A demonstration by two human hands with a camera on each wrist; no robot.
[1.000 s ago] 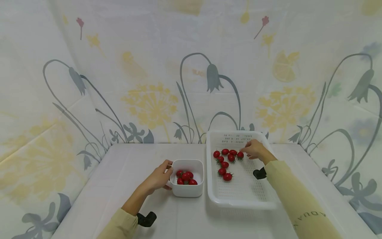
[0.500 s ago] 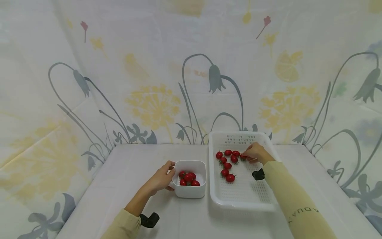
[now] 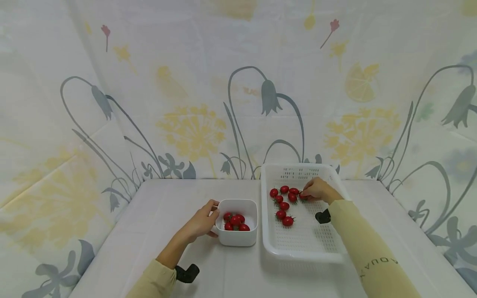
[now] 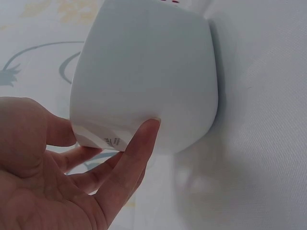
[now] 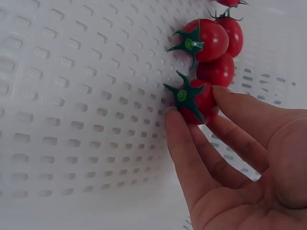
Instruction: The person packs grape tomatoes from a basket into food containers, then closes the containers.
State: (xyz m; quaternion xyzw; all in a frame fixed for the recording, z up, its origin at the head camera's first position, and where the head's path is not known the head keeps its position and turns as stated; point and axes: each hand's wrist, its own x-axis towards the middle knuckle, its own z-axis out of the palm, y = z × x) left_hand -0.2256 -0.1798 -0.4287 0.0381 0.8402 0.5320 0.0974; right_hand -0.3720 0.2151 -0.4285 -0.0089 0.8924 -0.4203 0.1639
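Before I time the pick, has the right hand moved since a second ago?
Yes. Against the white basket in the head view, the right hand has shifted slightly left, its fingers overlapping the rightmost tomato.

Behind and beside the white table (image 3: 231, 271), I saw pale creased sheeting (image 3: 208, 45) patterned with grey bellflowers (image 3: 269, 96) and yellow blooms (image 3: 193, 134).

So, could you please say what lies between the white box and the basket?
The head view shows only a narrow strip of tabletop between the white box and the basket.
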